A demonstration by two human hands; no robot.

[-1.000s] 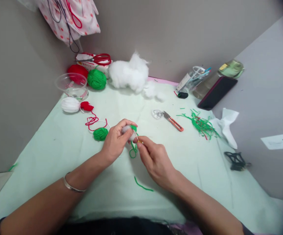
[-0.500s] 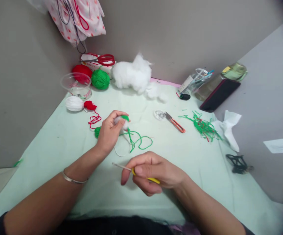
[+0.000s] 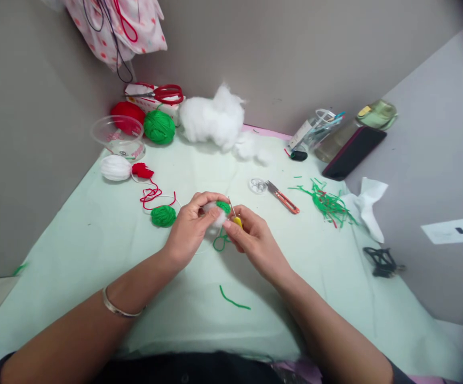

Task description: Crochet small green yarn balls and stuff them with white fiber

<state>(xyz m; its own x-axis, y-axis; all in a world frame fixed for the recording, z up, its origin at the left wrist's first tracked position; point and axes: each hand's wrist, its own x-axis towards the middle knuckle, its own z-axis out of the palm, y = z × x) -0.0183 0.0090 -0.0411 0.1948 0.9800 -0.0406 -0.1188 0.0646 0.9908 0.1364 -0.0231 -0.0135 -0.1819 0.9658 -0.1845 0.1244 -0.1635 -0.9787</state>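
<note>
My left hand is closed around a small green and white crocheted piece, with white fluff showing between thumb and fingers. In my right hand is a crochet hook with a yellow handle, its metal tip up against the green edge of the piece. A loop of green yarn hangs below the hands. Left of my left hand lies a small green yarn ball. One cut green strand lies on the cloth nearer to me.
At the back stand white stuffing, a green yarn ball, a clear tub and red scissors on a box. Thread snips, green yarn scraps, a phone and a black clip lie rightward.
My right hand has moved up and forward, bringing the hook to the crocheted piece. My left hand has shifted slightly right and nearer. The cut green strand now shows on the cloth.
</note>
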